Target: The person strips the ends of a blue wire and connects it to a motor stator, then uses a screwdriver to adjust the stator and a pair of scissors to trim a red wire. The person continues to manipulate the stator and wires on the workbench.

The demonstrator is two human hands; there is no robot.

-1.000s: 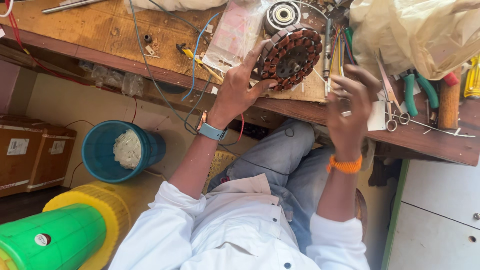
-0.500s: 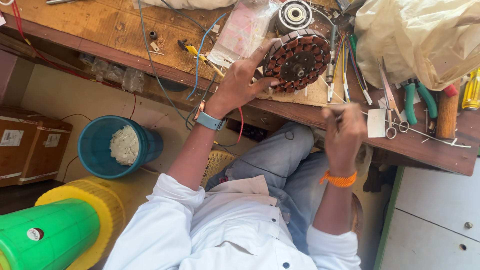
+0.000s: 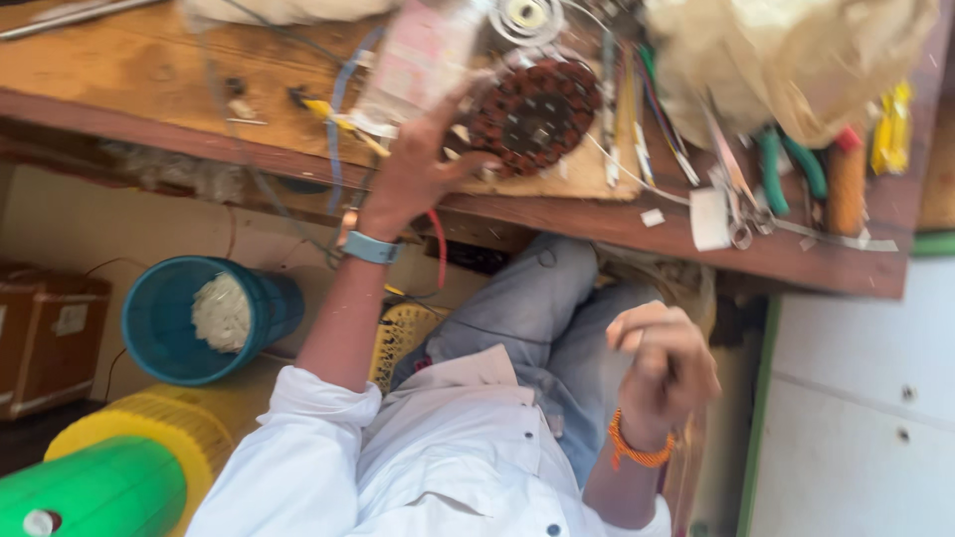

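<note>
A round motor stator (image 3: 537, 114) with copper-brown windings lies near the front edge of the wooden bench (image 3: 129, 80). My left hand (image 3: 413, 174), a blue band at its wrist, grips the stator's left side, thumb under the rim. My right hand (image 3: 662, 363), with an orange wristband, hangs low over my lap with its fingers curled closed, well away from the bench. Blur hides whether anything thin lies in it. A fine pale wire (image 3: 637, 169) trails from the stator to the right.
Green-handled pliers (image 3: 791, 164), scissors (image 3: 731, 199) and a crumpled plastic bag (image 3: 786, 50) crowd the bench's right end. A metal ring (image 3: 525, 18) lies behind the stator. On the floor are a blue bucket (image 3: 164, 318), a green-and-yellow drum (image 3: 99, 487) and a brown box (image 3: 50, 333). A white cabinet (image 3: 856, 398) stands right.
My right hand has dropped from the bench edge beside the stator down to my lap. The left hand stays on the stator. The view has moved closer and blurred.
</note>
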